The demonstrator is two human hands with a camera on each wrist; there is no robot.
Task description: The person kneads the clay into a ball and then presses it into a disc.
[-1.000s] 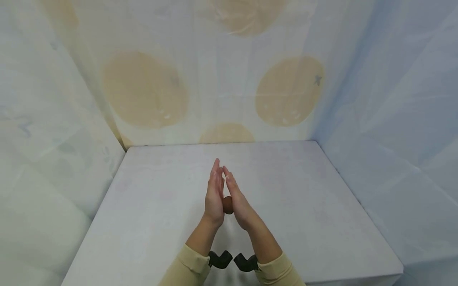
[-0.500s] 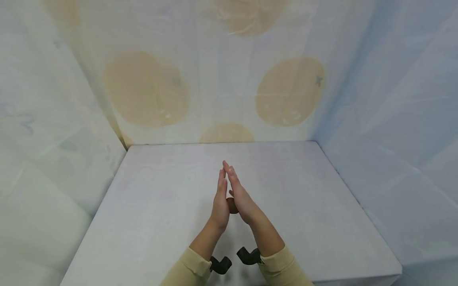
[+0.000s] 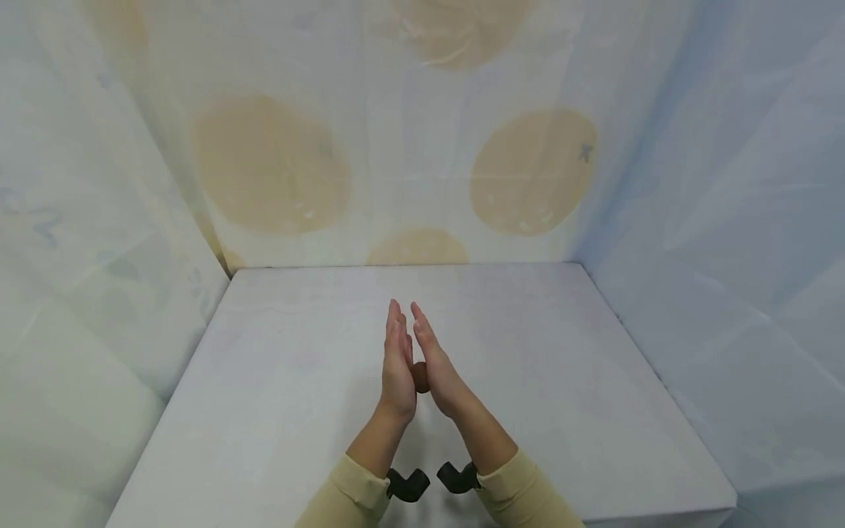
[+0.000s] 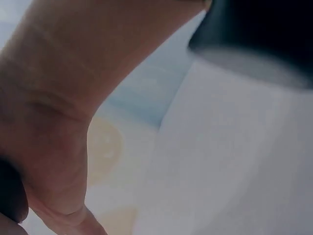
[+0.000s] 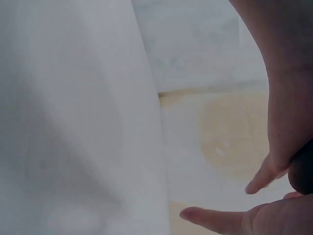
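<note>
Hands: left hand and right hand, fingers straight, palms pressing small brown ball between them.

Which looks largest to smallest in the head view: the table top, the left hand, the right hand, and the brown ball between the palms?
1. table top, by far the largest.
2. left hand and right hand: they look alike, so no ranking between them.
3. brown ball, smallest; only a sliver shows between the palms.

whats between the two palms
A small brown ball sits pressed between the left hand and right hand, both with straight fingers; the head view shows it best.
</note>
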